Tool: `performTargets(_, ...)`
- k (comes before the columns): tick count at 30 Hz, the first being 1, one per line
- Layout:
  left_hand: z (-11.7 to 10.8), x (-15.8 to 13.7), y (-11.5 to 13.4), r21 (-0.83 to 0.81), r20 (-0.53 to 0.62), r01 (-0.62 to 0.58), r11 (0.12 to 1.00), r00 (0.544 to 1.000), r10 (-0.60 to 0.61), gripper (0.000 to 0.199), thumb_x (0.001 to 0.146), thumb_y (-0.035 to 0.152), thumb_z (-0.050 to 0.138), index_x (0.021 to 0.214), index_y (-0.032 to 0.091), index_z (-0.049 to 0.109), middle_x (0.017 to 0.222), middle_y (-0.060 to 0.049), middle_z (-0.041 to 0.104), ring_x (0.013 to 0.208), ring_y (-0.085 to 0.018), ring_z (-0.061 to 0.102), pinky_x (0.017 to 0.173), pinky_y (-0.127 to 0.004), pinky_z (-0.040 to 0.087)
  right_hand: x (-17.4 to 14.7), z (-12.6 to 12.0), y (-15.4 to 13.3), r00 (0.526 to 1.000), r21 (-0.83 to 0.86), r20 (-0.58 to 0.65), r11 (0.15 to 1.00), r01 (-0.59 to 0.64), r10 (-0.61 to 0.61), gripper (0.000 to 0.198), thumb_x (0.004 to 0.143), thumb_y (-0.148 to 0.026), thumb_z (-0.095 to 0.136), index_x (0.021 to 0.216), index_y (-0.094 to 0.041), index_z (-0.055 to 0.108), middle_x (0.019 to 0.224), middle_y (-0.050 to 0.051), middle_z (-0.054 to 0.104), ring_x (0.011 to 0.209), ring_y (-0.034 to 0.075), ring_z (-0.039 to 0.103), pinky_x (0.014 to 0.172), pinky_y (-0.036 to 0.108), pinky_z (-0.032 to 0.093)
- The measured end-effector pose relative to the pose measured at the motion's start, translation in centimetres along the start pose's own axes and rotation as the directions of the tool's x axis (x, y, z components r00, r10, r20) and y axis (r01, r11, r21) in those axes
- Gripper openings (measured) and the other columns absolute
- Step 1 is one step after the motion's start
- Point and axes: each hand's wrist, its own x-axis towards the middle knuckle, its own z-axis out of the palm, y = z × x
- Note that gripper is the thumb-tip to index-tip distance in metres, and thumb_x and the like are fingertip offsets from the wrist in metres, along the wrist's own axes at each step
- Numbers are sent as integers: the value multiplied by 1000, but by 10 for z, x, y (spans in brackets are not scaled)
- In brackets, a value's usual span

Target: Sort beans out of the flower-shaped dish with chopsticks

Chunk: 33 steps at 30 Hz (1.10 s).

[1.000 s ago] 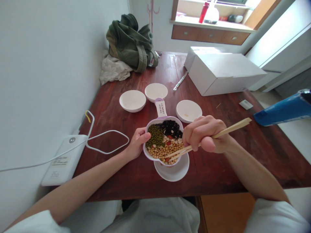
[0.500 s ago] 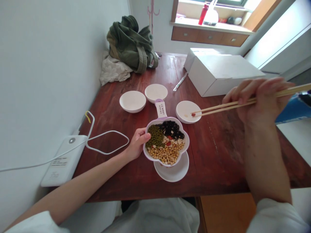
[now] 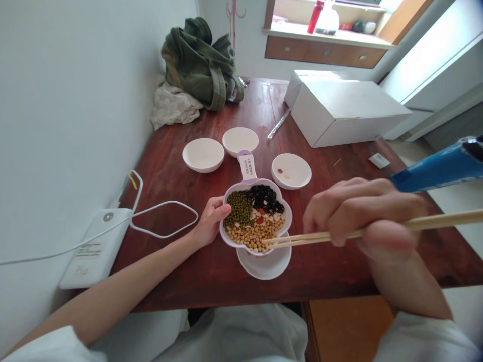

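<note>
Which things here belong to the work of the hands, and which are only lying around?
Likely in the job:
chopsticks, in the right hand
bean dish, in the left hand
near bowl, partly hidden by the dish
right bowl, holding two small pieces
far bowls

Probably just lying about:
green bag, pale cloth
white box
foil strip
power bank and cable

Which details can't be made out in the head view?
Head view: left hand, some fingers hidden by the white, lilac-rimmed, flower-shaped dish.
Head view: white handle label, print too small.
Head view: pale wooden chopsticks, rear cut off by the right edge.
Head view: nearest round white bowl, partly covered by the dish.
</note>
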Motion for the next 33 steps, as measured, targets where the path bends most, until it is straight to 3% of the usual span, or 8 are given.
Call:
performTargets(4, 0, 0, -1, 13, -5, -17, 1000, 1000, 17, 61, 75, 70, 98, 96, 14, 89, 85, -11, 85, 79, -30, 84, 68, -33, 66, -3, 20, 15, 994, 66, 57, 993, -101, 98, 59, 114, -56, 66, 69, -18, 63, 63, 1, 61, 56, 11, 62, 51, 25, 45)
performTargets(11, 2, 0, 1, 19, 4, 6, 1000, 1000, -6, 64, 74, 72, 98, 97, 14, 88, 89, -12, 86, 82, -31, 84, 70, -35, 65, -5, 14, 31, 978, 93, 161, 985, -145, 129, 55, 116, -53, 65, 74, -17, 66, 67, 0, 62, 58, 10, 57, 55, 24, 42)
performTargets(20, 4, -1, 4, 32, -17, 5, 999, 1000, -5, 65, 71, 73, 99, 90, 13, 87, 87, -14, 86, 72, -28, 81, 66, -33, 65, 0, 18, 40, 978, 188, 144, 967, -175, 149, 58, 113, -56, 69, 70, -17, 68, 66, 3, 67, 60, 13, 66, 58, 24, 50)
performTargets(29, 6, 0, 5, 27, 23, -4, 1000, 1000, 3, 62, 75, 73, 97, 88, 13, 88, 86, -14, 86, 80, -33, 85, 71, -37, 68, 2, 18, 56, 979, 257, 51, 945, -202, 195, 64, 114, -55, 68, 64, -15, 71, 62, 4, 71, 55, 14, 71, 51, 22, 51)
performTargets(33, 8, 1, 6, 15, 19, -9, 1000, 1000, 9, 61, 76, 72, 97, 87, 13, 87, 84, -14, 85, 81, -34, 85, 77, -41, 70, 3, 9, 61, 981, 300, 10, 936, -186, 192, 59, 118, -47, 61, 68, -16, 70, 61, 3, 68, 53, 15, 71, 47, 23, 53)
